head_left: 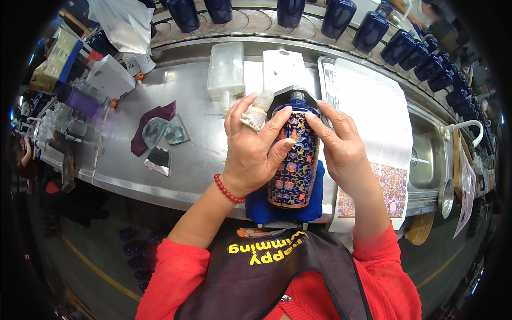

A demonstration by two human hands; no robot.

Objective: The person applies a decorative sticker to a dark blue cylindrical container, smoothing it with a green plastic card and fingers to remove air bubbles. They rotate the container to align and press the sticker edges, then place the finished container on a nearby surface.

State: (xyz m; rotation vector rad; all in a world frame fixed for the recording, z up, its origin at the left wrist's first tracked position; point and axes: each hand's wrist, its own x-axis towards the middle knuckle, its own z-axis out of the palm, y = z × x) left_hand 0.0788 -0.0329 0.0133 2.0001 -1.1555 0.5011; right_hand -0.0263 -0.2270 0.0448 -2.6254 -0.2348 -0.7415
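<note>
A dark blue bottle (292, 160) with a colourful floral pattern lies tilted on a blue cloth (317, 200), its neck pointing away from me. My left hand (250, 149) rests on its left side, index fingertip at the shoulder edge and thumb lying across the pattern. One finger of that hand wears a whitish cloth cover (257, 113) with a yellow band. From the right, my right hand (344, 141) touches the same shoulder edge with its index fingertip. Its other fingers are spread, and its thumb is hidden. Behind the bottle's neck shows a grey angular support (290, 88).
Patterned printed sheets (392, 186) and white paper (373, 106) lie right, beside a sink (429, 152). A translucent container (225, 69) and a white block (284, 69) stand beyond. Purple cloth (146, 130) lies left. Blue bottles (370, 32) line a conveyor (250, 24) at the back.
</note>
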